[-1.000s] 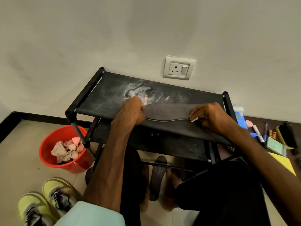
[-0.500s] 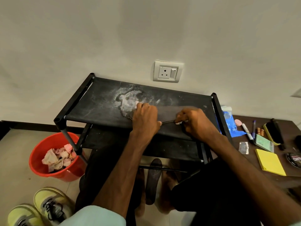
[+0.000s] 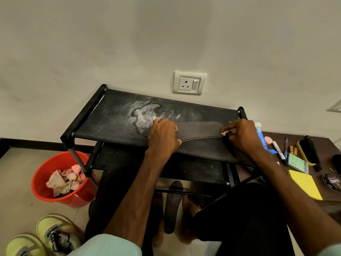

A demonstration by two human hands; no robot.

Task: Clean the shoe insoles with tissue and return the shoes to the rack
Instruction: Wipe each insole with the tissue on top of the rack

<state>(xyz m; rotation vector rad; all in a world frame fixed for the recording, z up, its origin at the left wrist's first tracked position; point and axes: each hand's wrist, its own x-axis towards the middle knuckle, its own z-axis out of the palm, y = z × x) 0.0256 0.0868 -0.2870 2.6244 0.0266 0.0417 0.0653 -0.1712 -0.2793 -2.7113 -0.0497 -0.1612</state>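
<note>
Left hand (image 3: 163, 134) is curling its fingers over one end of the dark insole (image 3: 199, 129), which is lying flat along the top shelf of the rack (image 3: 114, 119). Right hand (image 3: 243, 134) is pinching a small wad of tissue (image 3: 226, 133) against the insole's other end. Under the rack, a second insole (image 3: 173, 206) is lying on the floor. Left of the rack, a red bucket (image 3: 73, 200) is holding crumpled tissues (image 3: 62, 182), with yellow shoes (image 3: 53, 233) sitting farther out on that side.

A home — shoe rack (image 3: 118, 124) by wall socket (image 3: 188, 82), tiled floor (image 3: 16, 200).
</note>
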